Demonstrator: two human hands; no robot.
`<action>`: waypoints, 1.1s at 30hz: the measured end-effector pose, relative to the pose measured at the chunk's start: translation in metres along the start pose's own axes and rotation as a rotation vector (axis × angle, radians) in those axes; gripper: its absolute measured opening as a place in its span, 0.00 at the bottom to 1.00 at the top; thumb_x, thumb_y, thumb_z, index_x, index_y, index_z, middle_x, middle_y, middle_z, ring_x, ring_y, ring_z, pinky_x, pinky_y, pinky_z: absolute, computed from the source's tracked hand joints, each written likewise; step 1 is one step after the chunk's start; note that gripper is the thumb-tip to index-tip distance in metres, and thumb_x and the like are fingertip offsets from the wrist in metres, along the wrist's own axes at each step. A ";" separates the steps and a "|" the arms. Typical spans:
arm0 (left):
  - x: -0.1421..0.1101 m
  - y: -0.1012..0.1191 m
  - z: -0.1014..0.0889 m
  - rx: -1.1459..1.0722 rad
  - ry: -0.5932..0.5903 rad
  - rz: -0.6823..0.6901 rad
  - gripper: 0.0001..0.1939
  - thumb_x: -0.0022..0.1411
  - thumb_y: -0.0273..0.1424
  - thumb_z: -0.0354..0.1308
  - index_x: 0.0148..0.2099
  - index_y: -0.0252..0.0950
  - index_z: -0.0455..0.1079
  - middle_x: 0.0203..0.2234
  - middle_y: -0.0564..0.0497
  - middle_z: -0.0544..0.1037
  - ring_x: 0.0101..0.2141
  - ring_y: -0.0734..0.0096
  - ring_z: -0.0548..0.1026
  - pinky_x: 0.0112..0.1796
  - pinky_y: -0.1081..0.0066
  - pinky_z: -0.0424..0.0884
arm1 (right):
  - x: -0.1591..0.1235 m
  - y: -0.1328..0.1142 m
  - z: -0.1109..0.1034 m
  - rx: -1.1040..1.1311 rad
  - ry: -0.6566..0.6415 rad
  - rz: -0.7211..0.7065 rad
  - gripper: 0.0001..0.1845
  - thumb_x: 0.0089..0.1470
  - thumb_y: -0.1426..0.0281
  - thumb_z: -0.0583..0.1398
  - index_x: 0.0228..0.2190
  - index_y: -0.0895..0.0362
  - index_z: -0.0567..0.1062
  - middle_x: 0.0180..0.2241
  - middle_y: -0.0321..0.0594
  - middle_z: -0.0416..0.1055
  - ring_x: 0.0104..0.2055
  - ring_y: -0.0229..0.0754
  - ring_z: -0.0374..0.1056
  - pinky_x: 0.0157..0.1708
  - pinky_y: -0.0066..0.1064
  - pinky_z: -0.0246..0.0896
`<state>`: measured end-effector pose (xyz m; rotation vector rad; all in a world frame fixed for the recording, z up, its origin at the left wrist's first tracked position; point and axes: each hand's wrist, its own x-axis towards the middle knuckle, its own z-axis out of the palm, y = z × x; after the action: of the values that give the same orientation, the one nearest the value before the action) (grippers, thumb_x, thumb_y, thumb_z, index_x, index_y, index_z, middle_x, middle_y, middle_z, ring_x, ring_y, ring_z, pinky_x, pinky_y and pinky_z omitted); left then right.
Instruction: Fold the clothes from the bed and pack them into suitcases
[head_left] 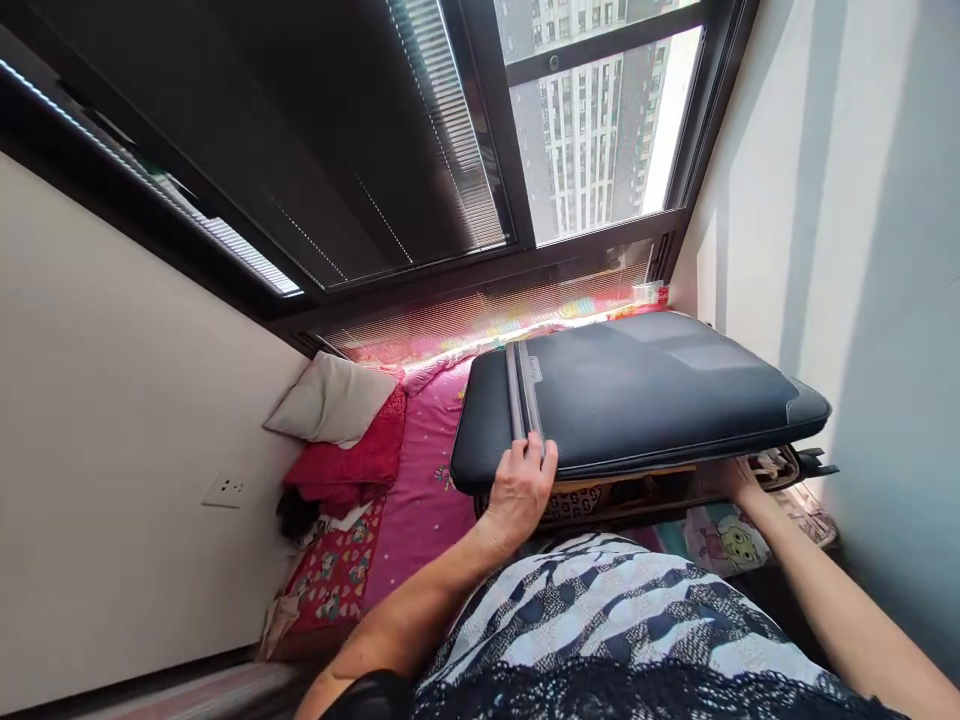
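Strong daylight comes through the window [574, 150], where the strip of sky [673, 120] is almost pure white, while the blind [337, 130] beside it is very dark. The wall on the right [862, 230] carries soft bands of shadow, and a pale shine lies on the suitcase [637, 390], whose inside is dim. Straight lines lean strongly toward the edges, and the lower left corner looks slightly blurred.
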<state>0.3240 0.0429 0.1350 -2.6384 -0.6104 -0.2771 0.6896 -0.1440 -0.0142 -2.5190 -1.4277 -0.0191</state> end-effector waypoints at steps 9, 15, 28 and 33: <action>-0.088 0.061 0.093 -0.185 0.013 0.046 0.20 0.72 0.24 0.54 0.61 0.35 0.76 0.55 0.35 0.80 0.46 0.57 0.77 0.45 0.63 0.76 | -0.157 0.021 0.035 -0.044 0.189 -0.087 0.16 0.63 0.69 0.54 0.41 0.59 0.82 0.49 0.56 0.77 0.51 0.56 0.73 0.46 0.46 0.74; -0.119 0.075 0.135 -0.225 -0.015 0.007 0.23 0.70 0.20 0.54 0.63 0.35 0.76 0.60 0.34 0.78 0.54 0.54 0.77 0.48 0.61 0.74 | -0.146 0.052 0.020 0.108 0.410 0.006 0.16 0.62 0.69 0.54 0.39 0.57 0.82 0.44 0.52 0.79 0.47 0.52 0.75 0.54 0.47 0.73; -0.095 0.004 0.104 -0.629 0.154 -0.679 0.21 0.70 0.39 0.57 0.59 0.33 0.74 0.61 0.33 0.72 0.63 0.48 0.69 0.64 0.50 0.64 | -0.005 0.098 -0.050 0.224 0.217 0.738 0.33 0.64 0.60 0.56 0.65 0.64 0.68 0.66 0.67 0.61 0.67 0.66 0.58 0.64 0.62 0.58; -0.064 -0.047 0.133 -0.991 -0.164 -1.224 0.26 0.72 0.42 0.59 0.64 0.29 0.66 0.59 0.31 0.76 0.62 0.49 0.73 0.63 0.53 0.68 | 0.031 0.117 -0.047 0.340 -0.025 0.770 0.28 0.70 0.57 0.53 0.61 0.61 0.74 0.58 0.61 0.73 0.58 0.58 0.70 0.58 0.49 0.65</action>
<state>0.2589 0.1153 0.0144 -2.6493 -2.6537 -0.8710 0.8102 -0.1858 0.0115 -2.5872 -0.3439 0.3564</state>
